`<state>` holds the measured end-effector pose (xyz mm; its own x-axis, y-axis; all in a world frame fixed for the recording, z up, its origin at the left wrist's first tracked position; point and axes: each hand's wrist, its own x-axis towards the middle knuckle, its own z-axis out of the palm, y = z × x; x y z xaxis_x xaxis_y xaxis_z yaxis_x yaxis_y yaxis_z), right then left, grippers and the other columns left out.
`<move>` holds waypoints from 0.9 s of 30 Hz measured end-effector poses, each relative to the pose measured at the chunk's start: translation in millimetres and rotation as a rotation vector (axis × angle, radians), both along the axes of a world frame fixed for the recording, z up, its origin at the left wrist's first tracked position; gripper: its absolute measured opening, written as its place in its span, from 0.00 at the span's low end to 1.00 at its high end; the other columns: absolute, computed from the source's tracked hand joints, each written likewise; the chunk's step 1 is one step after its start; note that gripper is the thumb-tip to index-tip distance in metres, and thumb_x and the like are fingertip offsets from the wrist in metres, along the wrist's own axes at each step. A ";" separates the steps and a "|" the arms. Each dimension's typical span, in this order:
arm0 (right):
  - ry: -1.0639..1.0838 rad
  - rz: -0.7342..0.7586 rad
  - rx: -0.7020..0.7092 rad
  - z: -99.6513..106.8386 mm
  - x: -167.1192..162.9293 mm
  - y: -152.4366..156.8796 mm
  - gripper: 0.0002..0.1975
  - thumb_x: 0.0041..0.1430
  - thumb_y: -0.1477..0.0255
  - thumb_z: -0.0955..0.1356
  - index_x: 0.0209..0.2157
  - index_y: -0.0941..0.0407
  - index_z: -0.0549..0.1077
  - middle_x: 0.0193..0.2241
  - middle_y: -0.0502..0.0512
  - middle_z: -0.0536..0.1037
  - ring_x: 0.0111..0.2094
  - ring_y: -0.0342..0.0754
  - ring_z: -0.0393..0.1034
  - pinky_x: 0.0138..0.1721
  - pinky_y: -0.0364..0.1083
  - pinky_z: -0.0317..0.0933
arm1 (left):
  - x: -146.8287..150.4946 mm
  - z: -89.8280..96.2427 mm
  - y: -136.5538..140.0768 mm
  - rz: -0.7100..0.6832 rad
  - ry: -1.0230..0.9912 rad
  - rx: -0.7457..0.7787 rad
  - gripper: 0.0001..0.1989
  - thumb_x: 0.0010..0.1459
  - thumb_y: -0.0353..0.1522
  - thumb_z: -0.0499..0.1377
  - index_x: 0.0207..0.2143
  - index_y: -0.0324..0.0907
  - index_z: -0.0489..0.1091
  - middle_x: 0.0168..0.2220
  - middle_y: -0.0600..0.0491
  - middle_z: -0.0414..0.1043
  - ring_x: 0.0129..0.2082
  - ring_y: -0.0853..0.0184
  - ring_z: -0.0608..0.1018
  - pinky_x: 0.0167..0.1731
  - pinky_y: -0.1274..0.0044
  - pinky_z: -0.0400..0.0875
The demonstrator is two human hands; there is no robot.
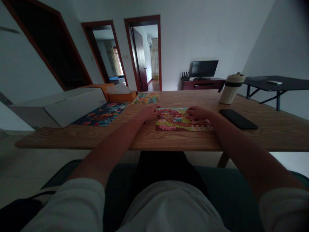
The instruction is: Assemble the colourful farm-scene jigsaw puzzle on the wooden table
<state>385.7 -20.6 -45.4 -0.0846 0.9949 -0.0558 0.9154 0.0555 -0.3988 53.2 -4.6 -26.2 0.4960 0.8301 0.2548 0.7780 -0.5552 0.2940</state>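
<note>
A colourful picture sheet (177, 124) lies flat on the wooden table in front of me, printed with a red barn, small figures, a white fence and green and yellow ground. My left hand (150, 112) rests at its upper left edge, fingers stretched toward the barn. Just under that hand is a small reddish thing (144, 123), too dim to name. Over the sheet's upper right part lies my right hand (200, 113), its fingers apart and pointing inward. Part of the sheet is hidden beneath this hand. Neither hand visibly grips anything.
Left on the table (116, 140) are a dark blue picture sheet (103, 114), a yellow one (146, 97), a long white box (72, 104) and an orange box (122, 96). To the right are a black phone (238, 119) and a cream tumbler (231, 89).
</note>
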 end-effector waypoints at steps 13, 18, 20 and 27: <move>-0.008 0.028 0.021 -5.0 3.6 7.8 0.18 0.73 0.63 0.62 0.50 0.57 0.79 0.43 0.60 0.83 0.37 0.49 0.75 0.33 0.42 0.65 | -1.7 4.6 -3.2 -0.270 0.214 -0.117 0.19 0.63 0.34 0.55 0.52 0.51 0.79 0.54 0.56 0.79 0.53 0.62 0.78 0.56 0.75 0.66; -0.021 0.039 0.022 -3.3 3.3 6.9 0.18 0.73 0.63 0.62 0.51 0.57 0.79 0.45 0.61 0.83 0.38 0.50 0.76 0.34 0.43 0.65 | 0.3 4.8 -3.3 -0.267 0.314 -0.021 0.20 0.68 0.38 0.51 0.54 0.53 0.78 0.56 0.54 0.78 0.54 0.61 0.76 0.57 0.73 0.64; -0.018 0.034 0.015 -2.3 2.7 6.0 0.18 0.73 0.64 0.62 0.52 0.59 0.79 0.45 0.62 0.82 0.38 0.50 0.76 0.34 0.44 0.65 | 0.8 4.9 -3.7 -0.243 0.347 0.001 0.20 0.68 0.39 0.51 0.54 0.53 0.78 0.54 0.53 0.79 0.53 0.60 0.76 0.56 0.72 0.65; -0.001 0.018 0.015 -4.7 3.1 7.7 0.18 0.72 0.64 0.63 0.52 0.58 0.79 0.42 0.61 0.83 0.35 0.49 0.75 0.35 0.44 0.66 | 1.5 10.2 -10.1 -0.200 0.417 0.066 0.21 0.67 0.45 0.52 0.51 0.50 0.80 0.49 0.49 0.79 0.48 0.59 0.77 0.51 0.72 0.66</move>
